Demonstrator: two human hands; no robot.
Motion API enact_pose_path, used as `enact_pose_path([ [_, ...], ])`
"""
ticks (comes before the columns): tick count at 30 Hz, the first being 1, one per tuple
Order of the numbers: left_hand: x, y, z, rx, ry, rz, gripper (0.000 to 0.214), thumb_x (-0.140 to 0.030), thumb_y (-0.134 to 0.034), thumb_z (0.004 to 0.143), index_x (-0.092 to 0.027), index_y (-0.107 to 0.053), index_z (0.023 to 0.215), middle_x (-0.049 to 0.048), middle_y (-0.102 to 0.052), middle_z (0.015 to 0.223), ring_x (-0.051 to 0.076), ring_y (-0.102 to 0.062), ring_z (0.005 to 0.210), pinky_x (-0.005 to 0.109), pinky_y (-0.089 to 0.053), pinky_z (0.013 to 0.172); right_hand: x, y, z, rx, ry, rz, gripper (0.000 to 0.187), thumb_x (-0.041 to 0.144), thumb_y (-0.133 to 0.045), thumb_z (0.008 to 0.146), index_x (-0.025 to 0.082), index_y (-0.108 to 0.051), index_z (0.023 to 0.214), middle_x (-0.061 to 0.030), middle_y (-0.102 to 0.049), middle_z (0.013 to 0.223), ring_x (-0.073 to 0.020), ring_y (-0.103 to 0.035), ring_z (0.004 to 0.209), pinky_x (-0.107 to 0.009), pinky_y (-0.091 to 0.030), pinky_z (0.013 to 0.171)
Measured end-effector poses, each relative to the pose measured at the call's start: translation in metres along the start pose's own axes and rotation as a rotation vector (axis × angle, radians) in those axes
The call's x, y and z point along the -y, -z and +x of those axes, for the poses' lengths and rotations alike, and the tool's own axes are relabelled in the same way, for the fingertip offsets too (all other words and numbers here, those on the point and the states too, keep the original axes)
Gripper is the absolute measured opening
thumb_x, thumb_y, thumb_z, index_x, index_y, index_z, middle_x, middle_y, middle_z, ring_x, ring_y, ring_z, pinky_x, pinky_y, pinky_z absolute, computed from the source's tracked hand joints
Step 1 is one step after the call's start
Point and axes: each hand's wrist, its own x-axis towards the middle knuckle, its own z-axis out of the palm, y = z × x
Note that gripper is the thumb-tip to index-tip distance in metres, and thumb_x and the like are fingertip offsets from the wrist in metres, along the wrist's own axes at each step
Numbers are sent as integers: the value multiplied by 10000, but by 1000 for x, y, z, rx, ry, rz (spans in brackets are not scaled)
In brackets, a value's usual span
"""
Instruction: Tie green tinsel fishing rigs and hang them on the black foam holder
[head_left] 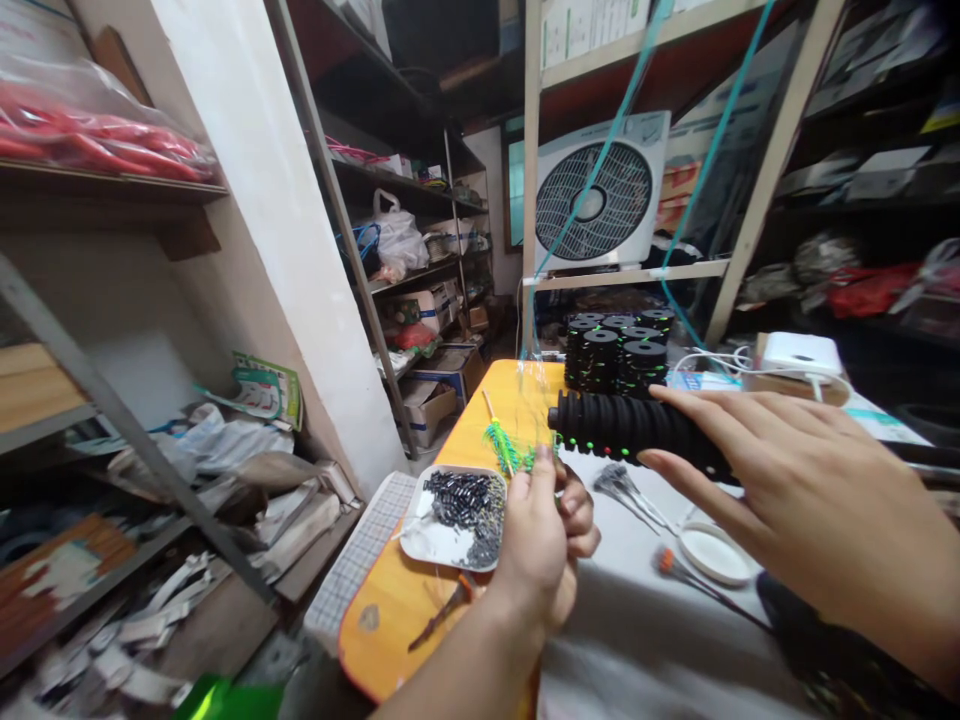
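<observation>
The right hand fills the lower right of the frame, fingers spread and straight, its fingertips touching a long black roll of foam discs dotted with green that lies across the middle of the surface. Below centre, the left hand is curled shut, thumb and fingers pinched together on something thin; just above it sits a tuft of green and yellow strands, though whether the hand grips those I cannot tell. Left of that hand a white tray holds a heap of small dark pieces. Behind the roll, stacks of black discs stand upright. A white box fan sits on a shelf at upper centre.
</observation>
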Motion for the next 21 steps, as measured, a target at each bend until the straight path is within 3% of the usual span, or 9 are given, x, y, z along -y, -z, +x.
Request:
enact_pose_path([
  [4,9,11,-1,-34,36,8,897,-624,-907,410,-160,-278,849,-98,-337,571,-14,-193,452,107,-99,402,0,0,1,-21,10,11,652,585,-258,1055,67,-560,1311,-128,-609,1114,-315,-546,968,-452,-416,837],
  [7,12,18,-2,-50,-12,48,519,-542,-676,869,-113,-390,934,8,-557,717,36,-426,497,131,-297,418,-1,-1,0,-27,12,0,648,578,-260,1056,62,-571,1292,-133,-612,1108,-314,-547,962,-456,-419,838],
  [9,12,21,-3,-112,-94,42,304,-348,-419,1047,-49,-461,1006,133,-645,931,120,-628,733,238,-525,636,-2,-1,0,-13,3,-1,645,578,-257,1056,67,-572,1292,-129,-611,1106,-312,-547,964,-456,-422,839],
  [11,10,25,-6,-238,-173,23,286,-261,-375,1057,-23,-507,970,155,-646,1031,149,-653,958,292,-523,910,-1,0,1,-9,-2,22,665,588,-240,1054,67,-549,1330,-140,-605,1138,-325,-551,987,-471,-422,851],
  [14,11,35,-18,-300,-304,141,295,-328,-435,1029,-76,-542,915,67,-621,1004,87,-594,1029,197,-431,979,10,11,3,-72,-59,105,612,560,-324,1040,112,-472,1430,-160,-522,1343,-401,-462,1235,-572,-353,1010],
  [15,12,39,-24,-241,-339,206,336,-402,-451,1017,-96,-552,923,51,-603,971,79,-574,997,182,-420,952,17,17,3,-99,-89,127,546,506,-401,1031,157,-450,1448,-142,-485,1397,-409,-407,1302,-599,-306,1058],
  [17,16,45,-37,-46,-361,284,454,-558,-471,982,-119,-540,891,31,-524,780,89,-537,811,210,-427,810,35,31,3,-140,-97,205,406,377,-519,998,266,-492,1387,-68,-537,1335,-370,-477,1224,-586,-351,1019],
  [19,20,49,-50,144,-317,300,538,-645,-480,951,-122,-483,821,1,-377,597,88,-444,600,236,-366,625,53,42,1,-47,-21,393,233,262,-470,1010,262,-539,1232,-41,-568,1205,-218,-526,1114,-375,-458,887],
  [21,22,50,-61,267,-250,337,558,-656,-470,954,-127,-416,782,-14,-332,541,67,-366,505,232,-273,529,68,49,1,82,-49,699,207,263,-427,1040,307,-534,1211,12,-570,1183,-94,-548,1088,-190,-490,853],
])
